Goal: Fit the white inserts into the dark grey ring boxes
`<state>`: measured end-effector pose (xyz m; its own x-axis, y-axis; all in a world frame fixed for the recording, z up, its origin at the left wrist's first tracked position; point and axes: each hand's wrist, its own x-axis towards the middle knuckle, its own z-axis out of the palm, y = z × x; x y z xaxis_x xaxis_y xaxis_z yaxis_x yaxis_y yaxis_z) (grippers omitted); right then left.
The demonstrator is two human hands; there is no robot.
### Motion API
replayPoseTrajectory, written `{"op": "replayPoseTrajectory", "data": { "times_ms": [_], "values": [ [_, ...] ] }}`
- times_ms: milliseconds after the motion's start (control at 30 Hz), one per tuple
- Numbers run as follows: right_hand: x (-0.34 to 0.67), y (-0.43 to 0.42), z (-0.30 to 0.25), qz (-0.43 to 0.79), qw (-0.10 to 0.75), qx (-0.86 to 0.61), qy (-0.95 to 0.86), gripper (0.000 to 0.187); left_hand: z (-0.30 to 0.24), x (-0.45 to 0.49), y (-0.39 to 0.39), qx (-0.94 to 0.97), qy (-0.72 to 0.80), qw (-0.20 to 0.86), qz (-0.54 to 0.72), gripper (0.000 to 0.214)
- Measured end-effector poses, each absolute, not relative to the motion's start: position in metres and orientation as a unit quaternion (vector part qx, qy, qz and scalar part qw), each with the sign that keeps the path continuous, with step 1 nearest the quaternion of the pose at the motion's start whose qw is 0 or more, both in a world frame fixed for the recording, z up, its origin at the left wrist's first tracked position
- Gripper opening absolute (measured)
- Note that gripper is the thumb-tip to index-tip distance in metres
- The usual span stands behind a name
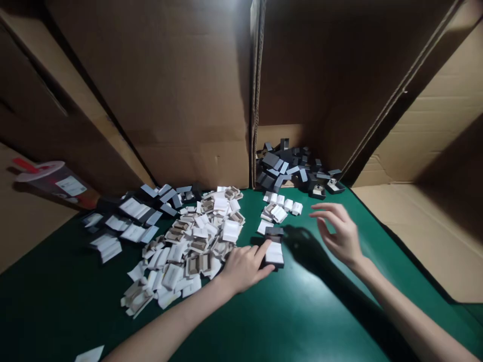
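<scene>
My left hand (244, 265) rests on the green table (287, 317), its fingers closed round a small open black box with a white insert (274, 250). My right hand (338, 232) hovers above the table to the right of that box, fingers spread and empty. Between the two hands and a little farther back lies a small cluster of white inserts (279, 210). A big heap of white and tan folded card pieces (196, 239) lies just left of my left hand.
A pile of dark grey boxes (292, 168) sits at the back in a cardboard corner. More dark boxes with white panels (130, 221) lie at the left. Tall cardboard walls (181, 85) ring the table. A drink cup (56, 182) lies at far left.
</scene>
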<state>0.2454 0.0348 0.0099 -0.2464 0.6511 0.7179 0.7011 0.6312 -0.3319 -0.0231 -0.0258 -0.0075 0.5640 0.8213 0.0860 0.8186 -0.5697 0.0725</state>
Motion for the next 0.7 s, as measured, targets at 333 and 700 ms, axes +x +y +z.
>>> {"op": "replayPoseTrajectory", "data": {
  "times_ms": [333, 700],
  "values": [
    [0.303, 0.134, -0.043, -0.071, 0.415, -0.548, -0.723, 0.023, -0.004, -0.026, -0.02, 0.892, 0.446, 0.035, 0.059, 0.051],
    [0.302, 0.125, -0.038, -0.098, 0.333, -0.549, -0.76, 0.021, -0.002, -0.006, -0.015, 0.881, 0.442, 0.101, 0.132, 0.05]
  ]
}}
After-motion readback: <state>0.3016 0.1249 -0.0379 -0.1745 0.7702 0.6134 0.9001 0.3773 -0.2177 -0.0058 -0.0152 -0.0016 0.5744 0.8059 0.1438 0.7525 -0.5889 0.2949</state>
